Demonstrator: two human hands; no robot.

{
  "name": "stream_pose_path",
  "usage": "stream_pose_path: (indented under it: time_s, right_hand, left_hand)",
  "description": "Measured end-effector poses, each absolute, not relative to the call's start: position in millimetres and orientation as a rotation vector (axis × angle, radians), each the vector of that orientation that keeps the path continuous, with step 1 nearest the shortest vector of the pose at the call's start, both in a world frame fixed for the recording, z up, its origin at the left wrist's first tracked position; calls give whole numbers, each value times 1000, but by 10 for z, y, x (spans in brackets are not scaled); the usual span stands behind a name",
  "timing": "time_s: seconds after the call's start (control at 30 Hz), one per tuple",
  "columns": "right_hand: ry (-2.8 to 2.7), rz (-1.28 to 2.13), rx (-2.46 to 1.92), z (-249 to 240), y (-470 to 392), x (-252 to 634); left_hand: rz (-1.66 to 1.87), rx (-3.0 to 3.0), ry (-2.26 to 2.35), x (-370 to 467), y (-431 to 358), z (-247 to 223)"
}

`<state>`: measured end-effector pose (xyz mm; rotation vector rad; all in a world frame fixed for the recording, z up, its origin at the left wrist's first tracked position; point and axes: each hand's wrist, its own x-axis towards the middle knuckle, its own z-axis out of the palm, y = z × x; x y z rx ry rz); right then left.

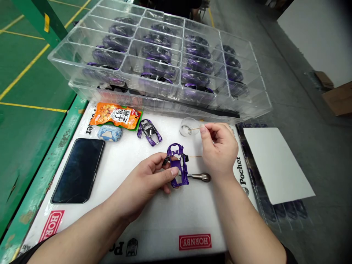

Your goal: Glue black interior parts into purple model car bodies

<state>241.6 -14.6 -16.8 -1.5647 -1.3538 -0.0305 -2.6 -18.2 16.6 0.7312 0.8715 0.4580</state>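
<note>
A purple toy car body [176, 168], its hollow side showing, is gripped between the thumb and fingers of my left hand [155, 172]. My right hand [220, 145] pinches a thin wooden stick [195, 128], whose tip reaches into a small clear cup [188, 127]. Something small and hard to make out lies in the cup. Just right of the car body, a tool with a dark rounded handle [203, 177] rests on the white sheet, its front end hidden behind the body. A second thin stick [195, 156] lies above it. Further back sits another purple car body [150, 132].
Behind stand stacked clear compartment trays [162, 99] with several purple car bodies. At left are a phone [78, 170], a blue patterned case [110, 133] and an orange snack packet [117, 116]. A white board [277, 165] lies at right over more car bodies.
</note>
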Motion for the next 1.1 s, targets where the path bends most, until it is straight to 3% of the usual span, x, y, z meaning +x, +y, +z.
stream_pose_path:
  time_s: [1.1]
  right_hand:
    - [-1347, -9, -1573, -164, -138, 2412]
  left_hand:
    - [440, 720, 872, -18, -189, 173]
